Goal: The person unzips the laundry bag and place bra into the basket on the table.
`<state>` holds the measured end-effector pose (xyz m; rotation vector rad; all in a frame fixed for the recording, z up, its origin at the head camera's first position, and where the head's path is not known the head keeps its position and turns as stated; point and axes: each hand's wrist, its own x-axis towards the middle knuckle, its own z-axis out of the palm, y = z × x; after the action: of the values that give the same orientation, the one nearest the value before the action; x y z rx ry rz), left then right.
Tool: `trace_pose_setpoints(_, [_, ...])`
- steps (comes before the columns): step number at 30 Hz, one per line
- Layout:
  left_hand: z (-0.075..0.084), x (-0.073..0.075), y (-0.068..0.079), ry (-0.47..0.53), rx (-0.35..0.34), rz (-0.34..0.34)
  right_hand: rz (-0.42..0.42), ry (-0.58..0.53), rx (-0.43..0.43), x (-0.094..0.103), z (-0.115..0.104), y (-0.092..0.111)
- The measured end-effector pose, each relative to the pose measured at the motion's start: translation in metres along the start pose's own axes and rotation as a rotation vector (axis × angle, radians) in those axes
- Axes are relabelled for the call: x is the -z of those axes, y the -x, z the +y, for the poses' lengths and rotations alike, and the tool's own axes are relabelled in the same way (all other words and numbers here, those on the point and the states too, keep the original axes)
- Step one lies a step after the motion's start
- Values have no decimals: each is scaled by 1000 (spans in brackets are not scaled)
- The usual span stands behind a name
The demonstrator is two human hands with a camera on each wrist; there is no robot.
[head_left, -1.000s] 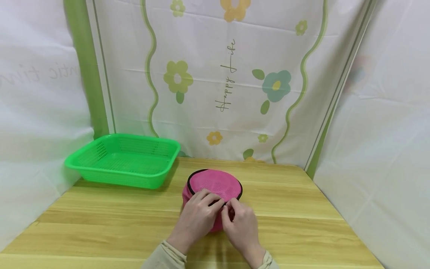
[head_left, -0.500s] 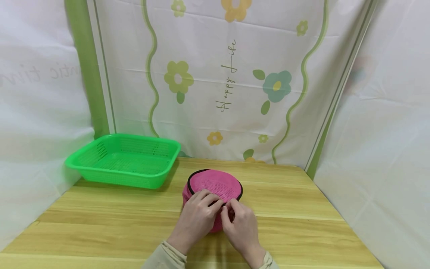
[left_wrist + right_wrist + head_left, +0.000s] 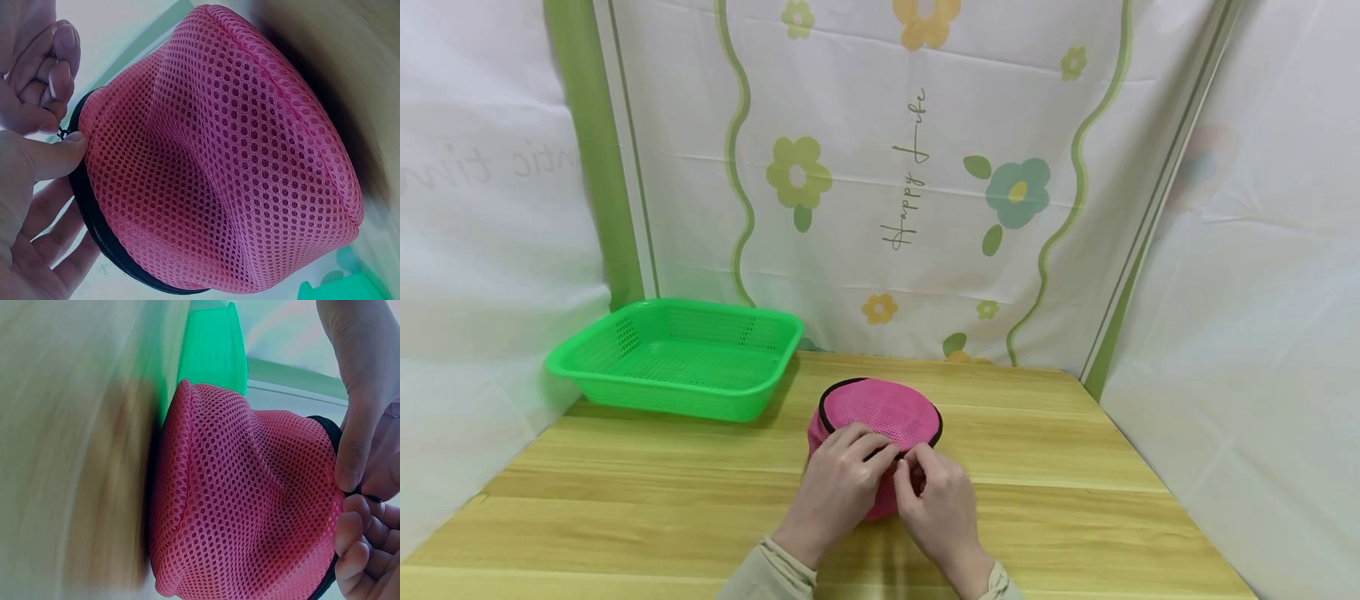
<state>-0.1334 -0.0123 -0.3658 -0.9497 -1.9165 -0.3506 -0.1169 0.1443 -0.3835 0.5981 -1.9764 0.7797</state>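
Note:
A round pink mesh laundry bag stands on the wooden table, bulging at the sides in both wrist views. A black zipper runs around its top edge. My left hand pinches that edge on the near side, the thumb on the mesh and the other fingers over the top. Close against it, my right hand has curled fingers and pinches the small zipper pull, mostly hidden by the fingertips. What the bag holds cannot be made out.
A green plastic basket with perforated sides sits at the back left of the table. White printed curtains close off the back and both sides.

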Motion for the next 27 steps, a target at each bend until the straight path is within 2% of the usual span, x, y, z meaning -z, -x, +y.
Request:
trace_pose_setpoints(13, [-1,1,0,12,61,-36,20,-4,16,1,-1,-1])
trace_pose_setpoints(27, [-3,0,1,-2,41,-25,22,-4,12,1,-2,-1])
